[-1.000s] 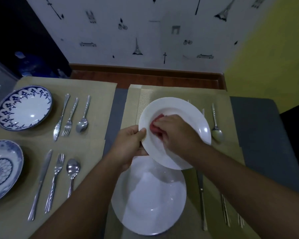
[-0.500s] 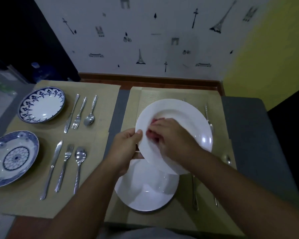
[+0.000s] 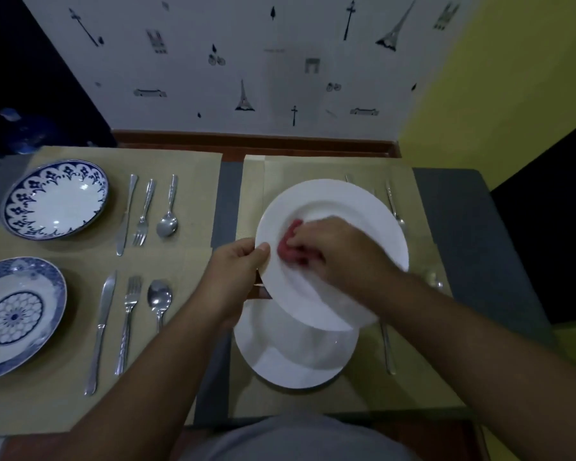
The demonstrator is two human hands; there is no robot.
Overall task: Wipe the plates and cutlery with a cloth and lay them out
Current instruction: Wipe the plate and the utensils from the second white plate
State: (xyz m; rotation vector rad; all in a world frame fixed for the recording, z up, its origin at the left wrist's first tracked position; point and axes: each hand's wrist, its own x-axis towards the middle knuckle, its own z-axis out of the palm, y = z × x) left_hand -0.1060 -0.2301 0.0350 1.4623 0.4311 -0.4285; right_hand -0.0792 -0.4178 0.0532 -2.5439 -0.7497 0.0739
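My left hand grips the left rim of a white plate, held tilted above the right placemat. On the plate's left inner face my right hand presses a bunched red cloth, its fingers curled around it. A second white plate lies flat on the mat below, partly covered by the held one. Loose cutlery shows to the right: a spoon behind the held plate and a knife beside the lower plate.
The left placemat carries two blue-patterned plates, each with a knife, fork and spoon laid to its right. A grey table strip separates the mats. Behind the table stands a papered wall.
The cloth and my right hand have shifted a little on the plate's left side. The view has pulled back, showing more of the table's near edge and the left settings.
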